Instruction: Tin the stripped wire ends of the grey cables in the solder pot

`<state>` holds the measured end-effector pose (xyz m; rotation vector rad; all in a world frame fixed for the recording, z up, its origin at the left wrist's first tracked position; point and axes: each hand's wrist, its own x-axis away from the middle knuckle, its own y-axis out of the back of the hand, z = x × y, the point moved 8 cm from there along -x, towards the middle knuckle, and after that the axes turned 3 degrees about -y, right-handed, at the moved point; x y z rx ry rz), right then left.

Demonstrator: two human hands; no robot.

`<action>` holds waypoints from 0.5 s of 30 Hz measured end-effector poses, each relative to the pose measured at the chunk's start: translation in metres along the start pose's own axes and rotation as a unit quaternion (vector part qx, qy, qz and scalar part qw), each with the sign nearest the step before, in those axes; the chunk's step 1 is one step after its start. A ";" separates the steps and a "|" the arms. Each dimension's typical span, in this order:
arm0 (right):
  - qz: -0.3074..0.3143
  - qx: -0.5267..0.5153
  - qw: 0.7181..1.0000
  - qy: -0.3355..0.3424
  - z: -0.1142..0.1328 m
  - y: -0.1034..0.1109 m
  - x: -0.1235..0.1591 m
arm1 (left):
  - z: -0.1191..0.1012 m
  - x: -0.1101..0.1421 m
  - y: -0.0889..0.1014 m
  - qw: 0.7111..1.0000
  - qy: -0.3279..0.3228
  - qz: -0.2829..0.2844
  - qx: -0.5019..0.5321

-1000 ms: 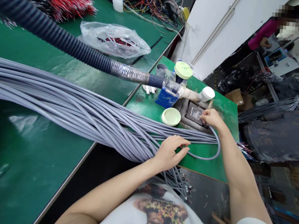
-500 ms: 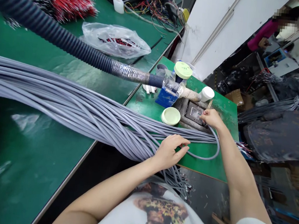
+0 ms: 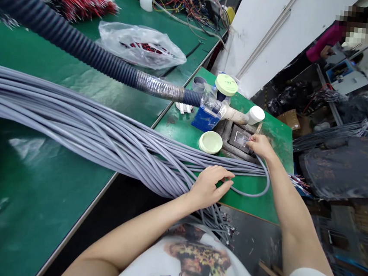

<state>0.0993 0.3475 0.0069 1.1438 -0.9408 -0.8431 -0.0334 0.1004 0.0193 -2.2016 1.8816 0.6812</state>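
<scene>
While the right hand (image 3: 260, 146) pinches a looped grey cable (image 3: 250, 196) at a metal fixture (image 3: 238, 139), the left hand (image 3: 210, 186) rests on the grey cable bundle (image 3: 115, 142).
The right fingers clench the cable's end against the fixture's clear-film window; the left fingers curl over the strands, though whether they grip, I cannot tell. The bundle lies across the green bench (image 3: 178, 133), just beside a pale-green lid (image 3: 210, 142), under a corrugated hose (image 3: 81, 54).
</scene>
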 end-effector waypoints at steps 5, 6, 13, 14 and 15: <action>-0.008 0.010 1.000 -0.004 0.003 0.000 0.000 | 0.001 0.000 0.000 1.000 0.003 -0.002 0.001; -0.008 0.012 1.000 -0.006 0.003 0.000 0.000 | 0.001 0.000 0.000 1.000 0.003 0.000 0.002; -0.012 -0.005 1.000 -0.009 0.006 0.004 0.003 | 0.001 0.000 0.000 1.000 0.003 0.000 0.000; -0.014 -0.013 1.000 -0.008 0.006 0.005 0.004 | 0.001 0.000 0.000 1.000 0.004 0.000 0.000; -0.017 -0.022 1.000 -0.006 0.006 0.006 0.005 | 0.001 0.000 0.000 1.000 0.003 -0.001 0.000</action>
